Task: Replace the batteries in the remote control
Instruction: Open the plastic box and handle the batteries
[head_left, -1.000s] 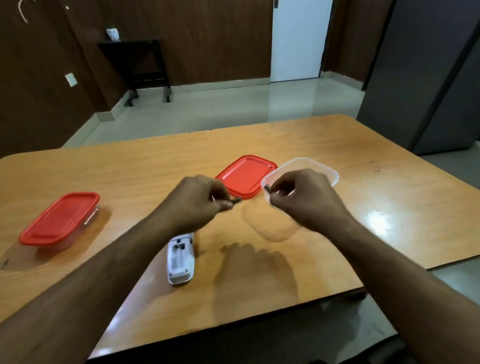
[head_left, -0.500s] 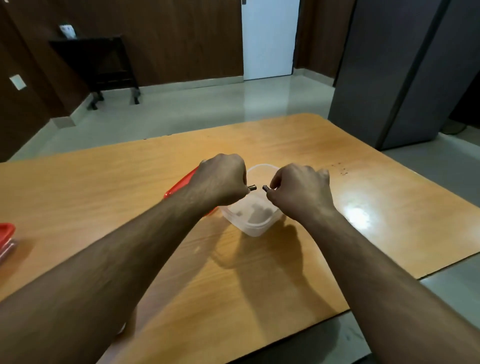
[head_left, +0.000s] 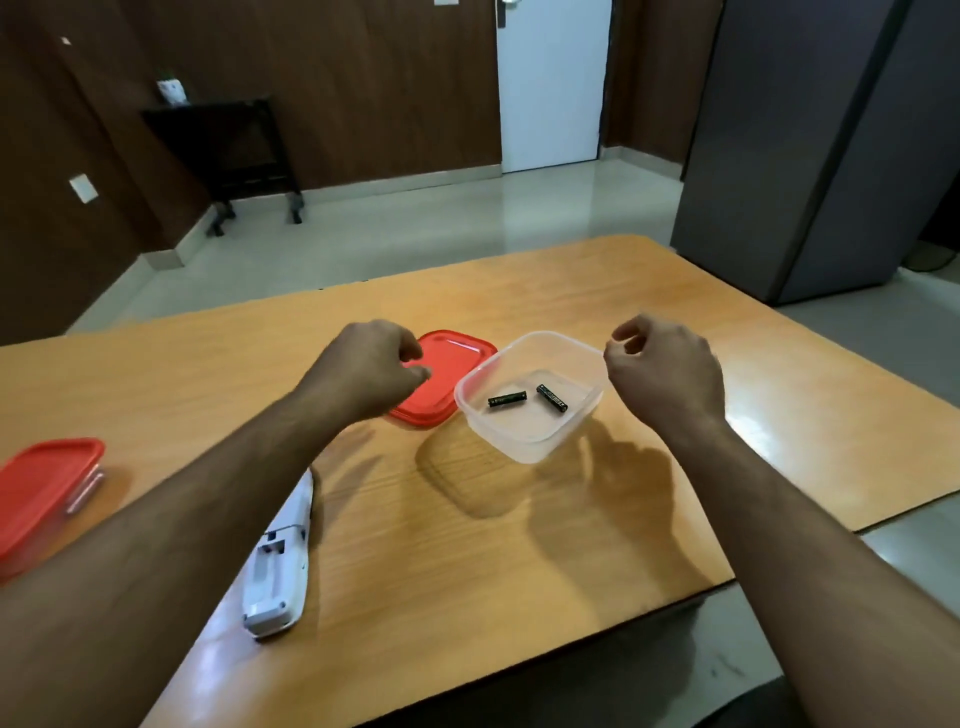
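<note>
Two small black batteries, one (head_left: 507, 399) and the other (head_left: 551, 398), lie loose in a clear plastic box (head_left: 524, 440) on the wooden table (head_left: 623, 291). My left hand (head_left: 366, 376) hovers left of the box, over a red lid (head_left: 447, 366), fingers loosely curled and holding nothing. My right hand (head_left: 660, 371) hovers at the box's right rim, fingers also curled and holding nothing. A white remote control (head_left: 278, 566) lies face down near my left forearm, its battery bay uncovered and partly hidden by the arm.
A second box with a red lid (head_left: 44, 493) stands at the table's left edge. The table's near edge runs just below the remote. Beyond the table are a tiled floor, a dark side table (head_left: 223, 150), a white door and a grey cabinet (head_left: 831, 145).
Both hands held a battery over the clear box half a second ago; now the two batteries lie inside it and the hands have moved apart to either side.
</note>
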